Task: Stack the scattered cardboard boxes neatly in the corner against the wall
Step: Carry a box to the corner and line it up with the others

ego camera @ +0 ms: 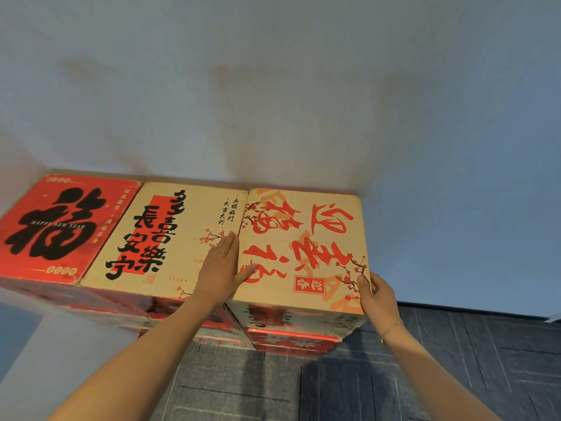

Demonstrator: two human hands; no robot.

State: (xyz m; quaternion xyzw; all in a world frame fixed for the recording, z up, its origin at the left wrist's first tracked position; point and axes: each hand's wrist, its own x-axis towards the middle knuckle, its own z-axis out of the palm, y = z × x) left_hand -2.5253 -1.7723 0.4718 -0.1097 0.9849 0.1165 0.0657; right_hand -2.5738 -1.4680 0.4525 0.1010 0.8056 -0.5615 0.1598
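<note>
Both grips are on the tan cardboard box with red brush calligraphy and plum blossoms (303,247), the rightmost one on the top row. My left hand (220,270) lies flat with straight fingers along the seam at that box's left edge, the palm resting on the neighbouring box and the thumb spread onto the tan lid; it is released, pressing rather than clasping. My right hand (378,296) holds the near right corner of the same box, thumb on top by the blossom print and the other fingers curled round the side, so that grip is grasping the box. A thin bracelet sits on the right wrist and a ring shows on a left finger.

Just beside it, touching along the seam, is the tan cardboard box with black calligraphy over a red stripe (165,238), and touching that on the far left is the red cardboard box with a large black character and "HAPPY NEW YEAR" lettering (57,229). All three tops sit level in one row, their far edges against the pale blue-grey wall (303,86). Beneath them I can see more printed red and tan boxes (291,338) stacked lower, blurred. Below, the dark blue-grey tiled carpet floor (455,360) stretches to the right
</note>
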